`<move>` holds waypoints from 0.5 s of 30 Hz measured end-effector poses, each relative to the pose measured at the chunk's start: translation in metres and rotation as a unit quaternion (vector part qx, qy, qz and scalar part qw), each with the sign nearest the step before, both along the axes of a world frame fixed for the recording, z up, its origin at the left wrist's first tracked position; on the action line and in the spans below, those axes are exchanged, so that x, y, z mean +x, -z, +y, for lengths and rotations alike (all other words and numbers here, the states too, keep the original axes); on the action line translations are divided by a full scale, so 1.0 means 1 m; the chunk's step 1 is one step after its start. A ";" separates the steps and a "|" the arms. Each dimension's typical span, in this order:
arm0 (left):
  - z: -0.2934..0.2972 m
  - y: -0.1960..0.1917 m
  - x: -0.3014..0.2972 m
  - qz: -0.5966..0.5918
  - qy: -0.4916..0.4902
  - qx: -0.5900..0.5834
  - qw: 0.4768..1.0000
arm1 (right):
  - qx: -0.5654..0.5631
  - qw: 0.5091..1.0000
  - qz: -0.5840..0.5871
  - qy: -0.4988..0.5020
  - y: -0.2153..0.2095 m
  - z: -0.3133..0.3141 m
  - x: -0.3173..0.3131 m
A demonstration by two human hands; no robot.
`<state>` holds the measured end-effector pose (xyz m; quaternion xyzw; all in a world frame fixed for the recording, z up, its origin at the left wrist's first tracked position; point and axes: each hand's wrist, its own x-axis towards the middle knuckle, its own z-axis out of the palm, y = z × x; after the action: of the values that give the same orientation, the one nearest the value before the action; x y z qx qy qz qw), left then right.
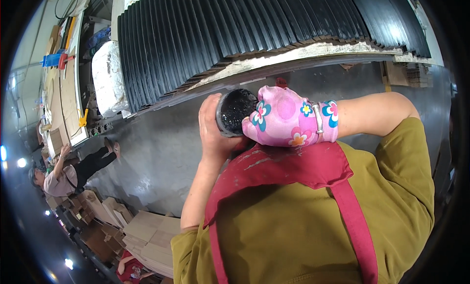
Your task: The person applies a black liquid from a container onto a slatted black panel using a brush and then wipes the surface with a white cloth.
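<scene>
Between the hands, just beyond the red cloth apron (281, 164) and near the desk (293, 52): a round, grey-rimmed container (226, 132). Inside, a glossy, black, lumpy filling (237, 110). Bare left hand (211, 129) gripping the container, wrapped around its curved wall. Right hand (284, 118), in a pink, flower-patterned fabric glove (293, 107), curled at the opposite side of the rim; cannot tell whether closed on anything. On the desk, long black strips (245, 24), smooth, slightly shiny, packed side by side in ridged rows.
</scene>
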<state>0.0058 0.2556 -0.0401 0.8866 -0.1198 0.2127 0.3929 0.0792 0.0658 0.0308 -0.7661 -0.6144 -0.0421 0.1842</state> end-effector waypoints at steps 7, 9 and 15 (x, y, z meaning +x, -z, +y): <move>-0.011 -0.003 -0.008 0.049 -0.068 -0.050 0.995 | -0.044 0.993 0.107 0.037 0.001 -0.001 0.011; -0.015 -0.002 -0.008 0.040 -0.069 -0.063 0.995 | 0.004 0.995 0.090 0.032 0.012 -0.006 0.011; -0.022 -0.005 -0.007 0.011 -0.023 -0.052 0.998 | -0.038 0.995 0.082 0.043 0.005 -0.009 0.020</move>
<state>-0.0015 0.2337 -0.0349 0.8698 -0.0836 0.2183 0.4346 0.0993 0.0570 0.0256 -0.7993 -0.5646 0.0358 0.2029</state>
